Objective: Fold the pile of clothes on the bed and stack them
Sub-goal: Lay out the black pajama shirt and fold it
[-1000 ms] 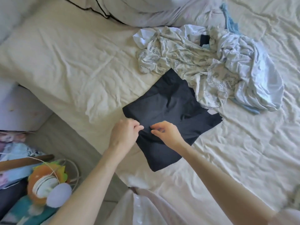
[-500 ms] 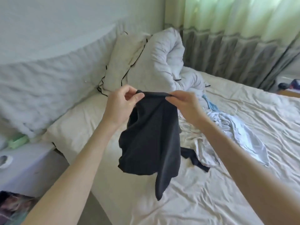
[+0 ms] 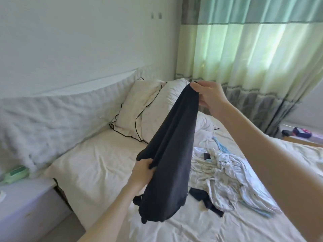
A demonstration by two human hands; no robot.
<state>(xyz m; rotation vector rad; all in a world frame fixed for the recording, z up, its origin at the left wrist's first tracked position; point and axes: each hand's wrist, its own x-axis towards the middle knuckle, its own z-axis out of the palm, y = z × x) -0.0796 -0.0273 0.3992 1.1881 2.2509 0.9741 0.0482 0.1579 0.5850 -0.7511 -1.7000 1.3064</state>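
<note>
Rumpled white sheets cover the bed (image 3: 97,165) below you, where your left hand (image 3: 142,173) grips the lower part of the black garment (image 3: 172,151) in mid-air. Your right hand (image 3: 209,96) pinches its top edge higher up, stretching it slantwise. Beyond it, the pile of clothes (image 3: 227,179) lies on the bed, with pillows (image 3: 139,110) and green curtains (image 3: 253,49) farther back.

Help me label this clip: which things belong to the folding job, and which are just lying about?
Job: black garment, held by left hand and right hand; clothes pile; bed.
Lying about: pillows; curtain; nightstand; green box.
</note>
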